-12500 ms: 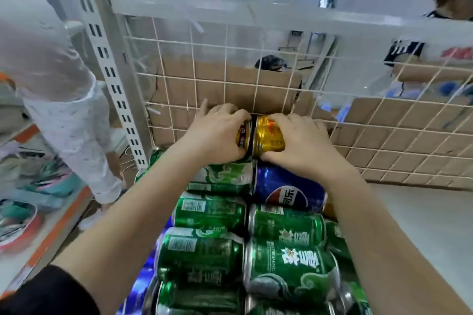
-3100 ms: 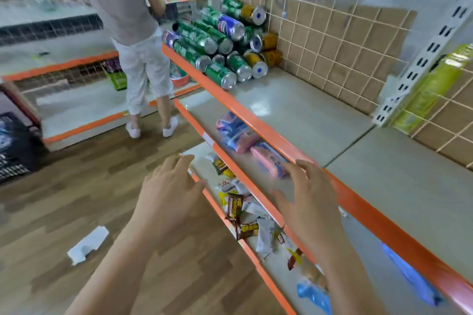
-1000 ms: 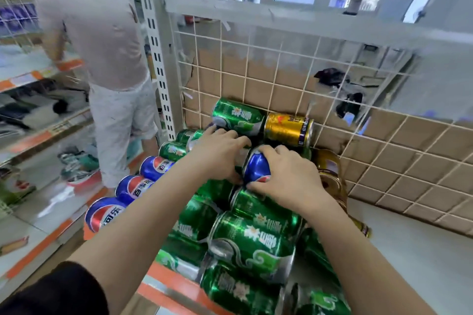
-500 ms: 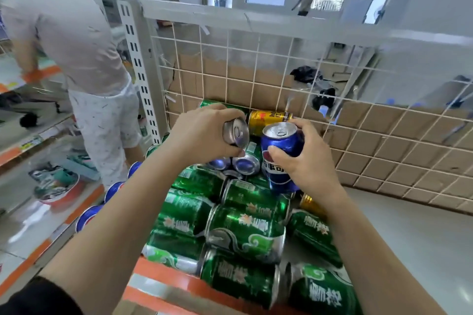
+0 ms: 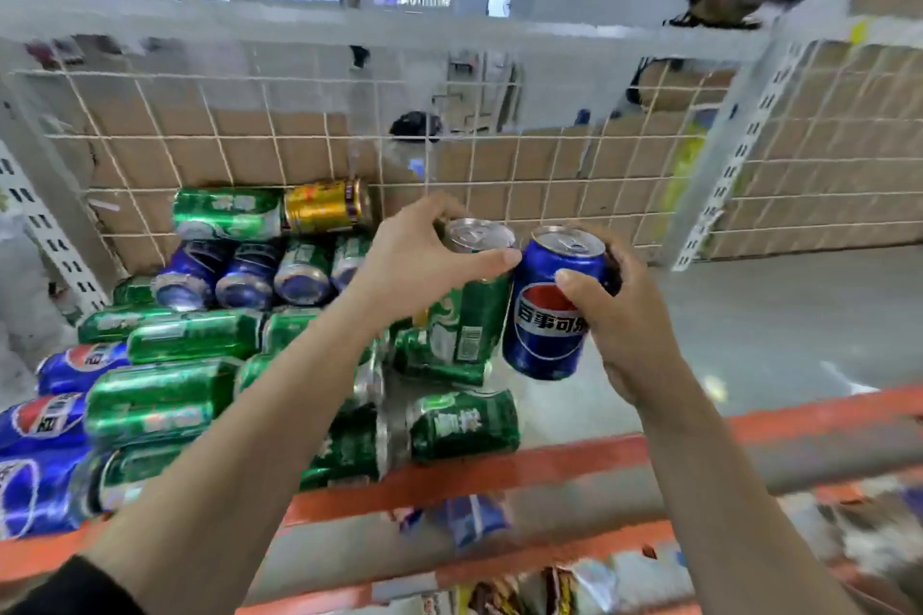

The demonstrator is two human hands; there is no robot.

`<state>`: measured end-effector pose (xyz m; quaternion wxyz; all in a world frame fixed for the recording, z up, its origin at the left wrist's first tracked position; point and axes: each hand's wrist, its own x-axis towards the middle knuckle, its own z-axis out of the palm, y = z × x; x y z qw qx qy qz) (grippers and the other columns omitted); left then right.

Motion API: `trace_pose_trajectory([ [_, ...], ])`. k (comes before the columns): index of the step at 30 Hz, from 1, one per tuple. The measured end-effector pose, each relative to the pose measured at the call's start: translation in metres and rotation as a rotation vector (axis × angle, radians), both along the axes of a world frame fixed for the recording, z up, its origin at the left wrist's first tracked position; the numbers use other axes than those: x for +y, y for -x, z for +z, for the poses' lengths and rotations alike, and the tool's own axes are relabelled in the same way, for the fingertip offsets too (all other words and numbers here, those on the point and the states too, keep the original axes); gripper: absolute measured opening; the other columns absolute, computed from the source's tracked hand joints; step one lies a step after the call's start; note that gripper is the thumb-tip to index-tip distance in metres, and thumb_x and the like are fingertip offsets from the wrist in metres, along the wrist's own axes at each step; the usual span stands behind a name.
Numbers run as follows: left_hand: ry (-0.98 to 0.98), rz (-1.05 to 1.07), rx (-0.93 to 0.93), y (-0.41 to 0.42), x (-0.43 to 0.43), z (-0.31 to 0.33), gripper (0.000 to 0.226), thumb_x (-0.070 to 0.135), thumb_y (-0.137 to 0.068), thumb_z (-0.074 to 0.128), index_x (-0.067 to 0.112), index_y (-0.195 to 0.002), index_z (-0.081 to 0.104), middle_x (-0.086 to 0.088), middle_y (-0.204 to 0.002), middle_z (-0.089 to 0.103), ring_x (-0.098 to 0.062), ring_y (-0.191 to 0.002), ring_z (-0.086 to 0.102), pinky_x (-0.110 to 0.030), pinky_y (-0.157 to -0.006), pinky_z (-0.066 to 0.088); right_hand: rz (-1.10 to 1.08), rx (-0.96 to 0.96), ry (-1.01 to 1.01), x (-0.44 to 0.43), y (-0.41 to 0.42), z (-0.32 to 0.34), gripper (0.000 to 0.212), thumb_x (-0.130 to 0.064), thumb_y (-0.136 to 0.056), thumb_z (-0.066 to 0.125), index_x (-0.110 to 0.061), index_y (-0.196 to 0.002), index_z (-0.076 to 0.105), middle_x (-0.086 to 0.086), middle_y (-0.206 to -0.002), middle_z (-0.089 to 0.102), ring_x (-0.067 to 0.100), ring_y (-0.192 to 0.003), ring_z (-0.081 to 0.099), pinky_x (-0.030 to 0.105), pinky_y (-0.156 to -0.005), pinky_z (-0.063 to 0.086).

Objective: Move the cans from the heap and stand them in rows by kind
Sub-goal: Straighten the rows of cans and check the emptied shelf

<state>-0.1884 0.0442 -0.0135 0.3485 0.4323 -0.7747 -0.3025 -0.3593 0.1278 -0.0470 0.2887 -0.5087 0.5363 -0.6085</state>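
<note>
A heap of cans (image 5: 190, 365) lies on the left part of the grey shelf (image 5: 759, 330): several green ones, several blue ones and a gold can (image 5: 327, 207) on top at the back. My left hand (image 5: 424, 255) grips an upright green can (image 5: 472, 310) near its top. Right beside it, my right hand (image 5: 607, 315) holds an upright blue can (image 5: 549, 305). Both cans hang in the air just right of the heap, nearly touching each other.
A white wire grid (image 5: 499, 165) backed with cardboard closes the rear of the shelf. An orange rail (image 5: 549, 464) runs along the front edge. Snack packets (image 5: 524, 589) lie on the lower shelf. An upright post (image 5: 724, 165) stands at the right rear.
Both hands have lifted their cans off the heap and carried them right, to the edge of the pile. The green can has turned from lying to upright.
</note>
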Motion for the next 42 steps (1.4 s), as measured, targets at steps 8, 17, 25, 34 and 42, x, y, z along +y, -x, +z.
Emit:
trace_pose_trajectory([
  [8, -0.071, -0.219, -0.070, 0.159, 0.066, -0.019, 0.054, 0.058, -0.058, 0.077, 0.022, -0.088, 0.050, 0.008, -0.083, 0.059, -0.009, -0.073, 0.055, -0.023, -0.054, 0.036, -0.205, 0.040, -0.009, 0.101, 0.126, -0.018, 0.029, -0.030, -0.078, 0.060, -0.033, -0.105, 0.050, -0.010, -0.103, 0.063, -0.001, -0.089, 0.063, 0.018, -0.074, 0.051],
  [17, -0.153, -0.341, -0.031, 0.364, 0.165, -0.059, 0.065, 0.073, -0.033, 0.062, 0.023, -0.072, 0.048, 0.006, -0.066, 0.055, -0.012, -0.062, 0.053, -0.032, -0.058, 0.041, -0.434, 0.050, -0.090, 0.214, 0.303, -0.043, 0.052, -0.027, -0.075, 0.074, -0.022, -0.118, 0.046, -0.014, -0.102, 0.056, -0.006, -0.087, 0.057, 0.008, -0.064, 0.047],
  [25, -0.105, -0.227, -0.195, 0.486, 0.195, -0.063, 0.052, 0.065, -0.059, 0.071, 0.022, -0.072, 0.044, 0.008, -0.065, 0.053, -0.016, -0.065, 0.052, -0.030, -0.061, 0.037, -0.513, 0.056, -0.183, 0.244, 0.410, -0.070, 0.034, -0.026, -0.077, 0.074, -0.034, -0.097, 0.047, -0.007, -0.099, 0.061, -0.011, -0.077, 0.057, 0.004, -0.063, 0.042],
  [34, -0.101, -0.240, -0.172, 0.634, 0.133, -0.069, 0.064, 0.061, -0.059, 0.076, 0.013, -0.086, 0.044, 0.002, -0.073, 0.050, -0.018, -0.068, 0.050, -0.031, -0.058, 0.036, -0.478, 0.056, -0.206, 0.189, 0.551, -0.069, 0.040, -0.020, -0.078, 0.074, -0.019, -0.107, 0.048, -0.013, -0.092, 0.057, -0.017, -0.071, 0.055, 0.002, -0.060, 0.041],
  [42, 0.032, -0.065, -0.251, 0.733, 0.058, -0.057, 0.069, 0.074, -0.057, 0.066, 0.018, -0.092, 0.046, 0.001, -0.089, 0.057, -0.021, -0.081, 0.053, -0.031, -0.061, 0.038, -0.388, 0.152, -0.259, 0.106, 0.670, -0.056, 0.044, -0.025, -0.077, 0.074, -0.024, -0.109, 0.045, -0.014, -0.095, 0.058, 0.002, -0.086, 0.058, 0.014, -0.072, 0.048],
])
